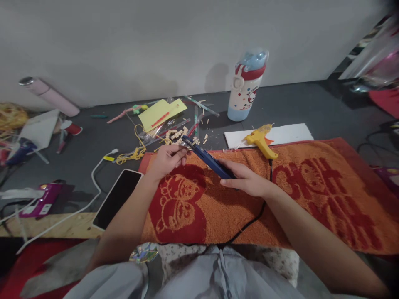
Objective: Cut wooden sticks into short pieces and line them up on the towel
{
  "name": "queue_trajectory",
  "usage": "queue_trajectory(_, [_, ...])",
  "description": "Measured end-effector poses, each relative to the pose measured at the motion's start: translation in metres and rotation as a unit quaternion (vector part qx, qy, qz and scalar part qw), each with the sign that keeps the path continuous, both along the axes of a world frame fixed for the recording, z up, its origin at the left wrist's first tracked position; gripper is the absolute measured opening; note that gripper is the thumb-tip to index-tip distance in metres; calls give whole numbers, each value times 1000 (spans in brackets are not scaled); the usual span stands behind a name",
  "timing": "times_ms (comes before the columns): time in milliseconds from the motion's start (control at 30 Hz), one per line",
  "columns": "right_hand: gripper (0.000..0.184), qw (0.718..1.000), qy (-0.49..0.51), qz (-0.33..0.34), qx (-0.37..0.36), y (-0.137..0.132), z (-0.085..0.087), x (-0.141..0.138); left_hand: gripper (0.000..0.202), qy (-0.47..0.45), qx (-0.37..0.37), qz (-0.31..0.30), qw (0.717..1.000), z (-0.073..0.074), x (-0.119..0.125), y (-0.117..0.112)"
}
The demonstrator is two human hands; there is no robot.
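A flat, long dark blue object (pixel 209 160), seen nearly edge-on, tilts above the orange and red towel (pixel 237 207); its kind cannot be made out. My right hand (pixel 243 177) grips its lower end, thumb along the near side and fingers behind. At its upper left end, my left hand (pixel 171 158) is closed in a pinch. Something small and shiny shows by those fingertips, too small to name. A yellow glue gun (pixel 261 139) rests to the right, partly on a white board (pixel 293 133) and partly on the towel, with its black cord running under my right forearm.
Behind my hands lie small wooden pieces (pixel 176 135), yellow cord (pixel 132 155), a yellow sheet (pixel 156 118) and clear wrappers. A cartoon bottle (pixel 246 89) stands at the back. A black-screened phone (pixel 118 199), a white cable (pixel 95 178) and a pink flask (pixel 51 96) are at left.
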State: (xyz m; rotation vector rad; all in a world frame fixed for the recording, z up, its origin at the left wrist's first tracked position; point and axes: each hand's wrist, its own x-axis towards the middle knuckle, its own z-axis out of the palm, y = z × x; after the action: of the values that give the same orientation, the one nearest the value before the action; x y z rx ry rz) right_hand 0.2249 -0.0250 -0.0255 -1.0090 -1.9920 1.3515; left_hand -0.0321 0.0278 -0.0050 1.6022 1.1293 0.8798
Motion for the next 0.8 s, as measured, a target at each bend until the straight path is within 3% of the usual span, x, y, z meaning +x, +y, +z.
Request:
queue_trajectory(267, [51, 1000, 11, -21, 15, 1, -2, -2, 23, 113, 68, 48, 990, 4, 9, -3])
queue_trajectory(467, [52, 1000, 22, -21, 7, 0, -1, -3, 27, 269, 220, 55, 936, 10, 11, -9])
queue_trajectory(633, [57, 999, 38, -18, 5, 0, -1, -1, 32, 272, 235, 50, 932, 8, 10, -10])
queue_trajectory(800, [61, 999, 36, -16, -1, 0, 1, 0, 32, 206, 179, 47, 961, 8, 8, -9])
